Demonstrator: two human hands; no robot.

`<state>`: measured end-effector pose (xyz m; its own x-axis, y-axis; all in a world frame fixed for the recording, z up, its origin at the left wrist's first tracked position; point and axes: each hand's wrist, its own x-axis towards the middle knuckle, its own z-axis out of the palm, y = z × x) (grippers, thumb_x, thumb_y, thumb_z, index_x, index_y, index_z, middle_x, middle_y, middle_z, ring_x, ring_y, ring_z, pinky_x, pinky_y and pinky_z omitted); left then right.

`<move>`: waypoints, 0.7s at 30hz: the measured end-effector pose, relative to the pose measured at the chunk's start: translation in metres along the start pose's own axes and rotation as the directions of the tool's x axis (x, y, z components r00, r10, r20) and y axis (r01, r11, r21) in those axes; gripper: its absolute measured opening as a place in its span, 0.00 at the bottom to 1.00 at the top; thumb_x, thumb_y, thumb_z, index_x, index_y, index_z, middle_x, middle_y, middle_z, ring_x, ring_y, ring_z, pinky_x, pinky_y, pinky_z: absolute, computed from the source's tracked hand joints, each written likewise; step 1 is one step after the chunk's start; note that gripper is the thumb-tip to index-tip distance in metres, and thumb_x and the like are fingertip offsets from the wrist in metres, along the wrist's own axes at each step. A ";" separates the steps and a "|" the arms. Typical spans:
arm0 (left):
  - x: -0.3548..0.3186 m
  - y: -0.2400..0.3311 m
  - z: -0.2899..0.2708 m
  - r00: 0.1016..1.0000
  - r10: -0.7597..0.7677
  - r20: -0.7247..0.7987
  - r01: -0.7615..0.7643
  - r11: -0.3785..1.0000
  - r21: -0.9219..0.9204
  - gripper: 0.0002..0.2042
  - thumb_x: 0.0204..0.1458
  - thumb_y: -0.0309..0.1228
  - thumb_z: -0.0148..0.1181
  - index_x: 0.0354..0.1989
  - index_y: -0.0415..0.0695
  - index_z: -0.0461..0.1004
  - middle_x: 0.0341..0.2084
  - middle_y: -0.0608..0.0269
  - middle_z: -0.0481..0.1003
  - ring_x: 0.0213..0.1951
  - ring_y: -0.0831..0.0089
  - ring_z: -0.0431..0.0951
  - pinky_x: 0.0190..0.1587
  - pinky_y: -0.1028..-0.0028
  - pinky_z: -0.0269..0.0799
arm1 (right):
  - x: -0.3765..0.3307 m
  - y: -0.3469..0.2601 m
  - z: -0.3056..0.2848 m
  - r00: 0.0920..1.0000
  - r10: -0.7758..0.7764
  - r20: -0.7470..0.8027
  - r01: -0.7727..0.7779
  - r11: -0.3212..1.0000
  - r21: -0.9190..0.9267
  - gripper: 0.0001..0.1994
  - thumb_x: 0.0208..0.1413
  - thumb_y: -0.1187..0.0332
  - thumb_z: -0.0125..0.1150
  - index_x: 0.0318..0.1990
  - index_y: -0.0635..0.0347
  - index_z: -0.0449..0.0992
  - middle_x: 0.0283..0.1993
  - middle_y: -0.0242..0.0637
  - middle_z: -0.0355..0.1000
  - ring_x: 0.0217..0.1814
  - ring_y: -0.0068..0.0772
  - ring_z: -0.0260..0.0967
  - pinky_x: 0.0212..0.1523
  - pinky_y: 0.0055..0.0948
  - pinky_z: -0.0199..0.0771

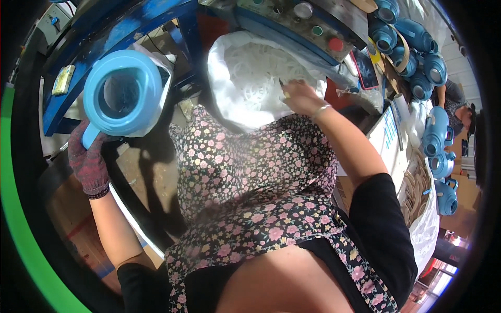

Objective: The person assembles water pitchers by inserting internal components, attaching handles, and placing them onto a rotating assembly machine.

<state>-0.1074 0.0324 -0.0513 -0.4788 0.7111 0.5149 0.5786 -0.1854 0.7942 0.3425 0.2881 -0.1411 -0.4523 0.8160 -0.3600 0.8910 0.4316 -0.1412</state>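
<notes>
My left hand (88, 163), in a dark red and grey knitted glove, grips the handle of a light blue plastic jug (149, 86). Its round top faces me, and the wide opening shows a hollow inside. A white sack (222, 96) stands open in front of me, with many thin translucent white rings (255, 86) in it. Over the sack's right side reaches my bare right hand (302, 97), a bangle on its wrist. Its fingers are bunched together, and a small dark sliver shows at the fingertips; I cannot make out what it is.
A machine panel (318, 23) with green and red buttons lies beyond the sack. A blue metal frame (117, 34) runs along the far left. Several blue jugs (420, 83) crowd the right side, near a phone (365, 68) and a sack of beige strips (416, 190). Another person (455, 107) is at far right.
</notes>
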 end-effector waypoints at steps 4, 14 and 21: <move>-0.002 -0.032 -0.011 0.991 -0.041 -0.128 0.037 0.999 -0.038 0.20 0.50 0.20 0.61 0.52 0.40 0.69 0.49 0.58 0.72 0.49 0.69 0.72 0.52 0.70 0.68 | 0.061 -0.064 0.035 0.981 -0.116 -0.156 0.145 0.971 0.189 0.17 0.53 0.74 0.49 0.50 0.55 0.74 0.51 0.47 0.70 0.55 0.49 0.68 0.54 0.39 0.68; -0.036 0.070 -0.039 0.851 -0.088 -0.517 -0.123 0.925 -0.360 0.18 0.54 0.26 0.56 0.54 0.38 0.67 0.52 0.47 0.69 0.52 0.58 0.71 0.52 0.63 0.70 | 0.049 -0.033 0.006 0.989 -0.012 -0.148 0.029 0.993 0.112 0.10 0.49 0.67 0.58 0.36 0.60 0.78 0.40 0.49 0.75 0.43 0.51 0.73 0.43 0.42 0.73; -0.088 0.147 0.045 0.901 -0.361 0.241 0.388 0.420 -0.821 0.21 0.51 0.33 0.60 0.52 0.40 0.68 0.46 0.54 0.71 0.46 0.66 0.72 0.49 0.65 0.70 | -0.083 -0.043 -0.099 0.914 0.038 -0.404 0.375 0.304 0.876 0.11 0.57 0.63 0.58 0.39 0.63 0.74 0.31 0.31 0.71 0.32 0.23 0.67 0.36 0.23 0.67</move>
<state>0.0491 -0.0272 0.0055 -0.4809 0.8711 0.0994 -0.4845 -0.3585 0.7979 0.3380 0.2402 -0.0141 -0.3955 0.9177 0.0386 0.1369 0.1004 -0.9855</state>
